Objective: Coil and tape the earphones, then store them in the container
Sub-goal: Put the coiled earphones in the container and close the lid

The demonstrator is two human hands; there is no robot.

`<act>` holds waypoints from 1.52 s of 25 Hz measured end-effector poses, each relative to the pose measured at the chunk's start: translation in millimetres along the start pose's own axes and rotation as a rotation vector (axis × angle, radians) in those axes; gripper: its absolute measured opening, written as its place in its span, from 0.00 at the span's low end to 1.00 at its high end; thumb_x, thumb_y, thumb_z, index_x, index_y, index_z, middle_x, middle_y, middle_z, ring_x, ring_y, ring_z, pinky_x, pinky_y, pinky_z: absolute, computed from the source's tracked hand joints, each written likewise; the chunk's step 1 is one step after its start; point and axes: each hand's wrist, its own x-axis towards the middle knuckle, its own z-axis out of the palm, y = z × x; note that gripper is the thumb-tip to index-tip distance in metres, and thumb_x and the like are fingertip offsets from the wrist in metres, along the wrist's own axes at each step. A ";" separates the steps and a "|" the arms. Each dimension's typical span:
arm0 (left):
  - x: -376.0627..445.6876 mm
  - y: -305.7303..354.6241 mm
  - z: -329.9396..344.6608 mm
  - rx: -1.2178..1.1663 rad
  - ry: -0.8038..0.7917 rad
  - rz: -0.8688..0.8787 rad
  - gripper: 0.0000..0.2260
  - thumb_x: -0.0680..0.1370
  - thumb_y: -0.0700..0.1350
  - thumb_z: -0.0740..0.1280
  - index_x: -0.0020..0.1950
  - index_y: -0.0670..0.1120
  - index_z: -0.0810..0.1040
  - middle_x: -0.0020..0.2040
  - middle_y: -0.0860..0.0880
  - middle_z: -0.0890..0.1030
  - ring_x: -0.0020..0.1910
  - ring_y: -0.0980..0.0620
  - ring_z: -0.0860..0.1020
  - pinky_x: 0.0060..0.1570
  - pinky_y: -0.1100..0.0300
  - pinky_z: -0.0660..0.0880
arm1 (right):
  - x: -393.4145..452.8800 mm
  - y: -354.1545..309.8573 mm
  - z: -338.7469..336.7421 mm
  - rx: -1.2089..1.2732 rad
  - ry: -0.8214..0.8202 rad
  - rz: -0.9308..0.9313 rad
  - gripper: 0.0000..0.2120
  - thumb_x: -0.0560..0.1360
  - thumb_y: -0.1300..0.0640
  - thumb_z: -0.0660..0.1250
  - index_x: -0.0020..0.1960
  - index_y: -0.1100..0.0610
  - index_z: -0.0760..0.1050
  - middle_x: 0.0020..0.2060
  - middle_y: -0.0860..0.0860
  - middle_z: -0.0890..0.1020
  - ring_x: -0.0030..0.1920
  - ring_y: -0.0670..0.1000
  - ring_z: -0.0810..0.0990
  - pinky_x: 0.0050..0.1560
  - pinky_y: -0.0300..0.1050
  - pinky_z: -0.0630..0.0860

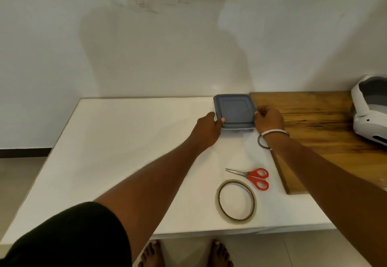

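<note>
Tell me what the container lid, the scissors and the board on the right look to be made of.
Container lid: likely plastic, matte blue-grey, with a moulded square ridge.
Scissors: blades look like bare metal, pale and shiny; handles look like glossy red plastic.
Board: looks like wood, brown with dark grain streaks and a slight sheen.

A white table [117,162] is standing against a pale wall, carrying a lidded grey container [234,112] at its far edge. Red-handled scissors [252,177] and a roll of clear tape [236,200] are lying nearer the front, just beside a wooden board [310,124] supporting a white device [368,109].
</note>
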 end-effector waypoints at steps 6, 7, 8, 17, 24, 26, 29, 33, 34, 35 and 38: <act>1.3 9.9 12.1 0.053 -0.049 0.009 0.19 0.82 0.45 0.59 0.70 0.37 0.65 0.58 0.40 0.78 0.53 0.46 0.76 0.48 0.62 0.67 | 7.1 13.5 -4.9 -0.035 -0.004 -0.012 0.16 0.77 0.65 0.61 0.64 0.62 0.72 0.60 0.59 0.78 0.60 0.60 0.77 0.60 0.48 0.72; 0.9 9.7 12.4 0.059 -0.048 0.008 0.19 0.82 0.45 0.60 0.70 0.38 0.66 0.59 0.40 0.78 0.56 0.44 0.77 0.48 0.62 0.68 | 6.1 14.2 -4.9 -0.039 -0.002 -0.016 0.16 0.77 0.65 0.60 0.65 0.62 0.71 0.60 0.59 0.78 0.59 0.60 0.77 0.59 0.49 0.73; -0.3 8.5 12.0 0.066 -0.052 0.002 0.19 0.82 0.44 0.60 0.70 0.38 0.65 0.60 0.40 0.78 0.58 0.44 0.77 0.50 0.61 0.69 | 4.8 14.0 -6.1 -0.030 0.001 -0.015 0.16 0.78 0.64 0.60 0.66 0.62 0.70 0.60 0.59 0.77 0.59 0.60 0.76 0.58 0.48 0.73; -48.6 -47.6 -37.7 0.620 0.178 0.174 0.19 0.79 0.42 0.62 0.69 0.40 0.69 0.65 0.42 0.71 0.61 0.42 0.71 0.57 0.49 0.72 | -71.6 40.6 -25.4 -0.341 0.057 -0.473 0.10 0.74 0.61 0.66 0.55 0.59 0.74 0.56 0.58 0.73 0.56 0.56 0.71 0.57 0.45 0.67; -99.6 -85.4 -81.4 0.803 0.314 0.155 0.22 0.74 0.41 0.70 0.66 0.37 0.73 0.66 0.37 0.74 0.61 0.36 0.74 0.57 0.44 0.73 | -137.1 77.6 -40.2 -0.523 -0.322 -0.586 0.15 0.72 0.57 0.70 0.59 0.51 0.77 0.58 0.51 0.78 0.58 0.53 0.76 0.58 0.51 0.75; -110.2 -89.4 -83.2 0.796 0.336 0.162 0.22 0.73 0.41 0.70 0.65 0.36 0.74 0.66 0.37 0.74 0.61 0.36 0.75 0.56 0.44 0.74 | -145.5 84.7 -39.4 -0.558 -0.314 -0.592 0.17 0.71 0.59 0.70 0.60 0.51 0.76 0.58 0.53 0.78 0.57 0.55 0.77 0.56 0.50 0.76; -119.5 -93.3 -76.2 0.799 0.372 0.190 0.22 0.75 0.42 0.69 0.67 0.37 0.73 0.68 0.37 0.73 0.63 0.37 0.74 0.59 0.44 0.73 | -146.8 83.4 -29.4 -0.552 -0.277 -0.587 0.17 0.73 0.62 0.68 0.61 0.53 0.76 0.57 0.55 0.76 0.54 0.57 0.76 0.55 0.48 0.76; -123.8 -94.8 -66.9 0.832 0.386 0.214 0.23 0.77 0.45 0.65 0.70 0.39 0.70 0.72 0.39 0.68 0.68 0.37 0.70 0.66 0.43 0.69 | -132.8 72.1 -13.7 -0.591 -0.203 -0.511 0.14 0.75 0.59 0.66 0.61 0.58 0.75 0.58 0.59 0.75 0.54 0.59 0.77 0.53 0.51 0.77; -123.5 -95.5 -66.3 0.839 0.382 0.202 0.24 0.77 0.45 0.65 0.71 0.39 0.69 0.73 0.39 0.67 0.69 0.37 0.69 0.67 0.43 0.68 | -126.3 69.4 -11.3 -0.614 -0.181 -0.501 0.14 0.75 0.58 0.66 0.60 0.59 0.75 0.57 0.60 0.75 0.53 0.59 0.77 0.53 0.52 0.78; -123.5 -96.9 -66.6 0.845 0.380 0.189 0.24 0.77 0.46 0.66 0.72 0.39 0.69 0.74 0.40 0.66 0.70 0.37 0.68 0.68 0.43 0.67 | -120.3 66.3 -9.7 -0.634 -0.164 -0.490 0.14 0.76 0.57 0.65 0.59 0.60 0.75 0.56 0.61 0.75 0.52 0.59 0.77 0.52 0.52 0.77; -123.4 -100.8 -69.6 0.838 0.377 0.162 0.25 0.77 0.46 0.66 0.72 0.39 0.68 0.74 0.40 0.66 0.70 0.37 0.68 0.68 0.42 0.66 | -108.3 57.5 -7.3 -0.678 -0.154 -0.426 0.16 0.77 0.53 0.63 0.60 0.61 0.74 0.55 0.60 0.75 0.54 0.57 0.75 0.54 0.48 0.75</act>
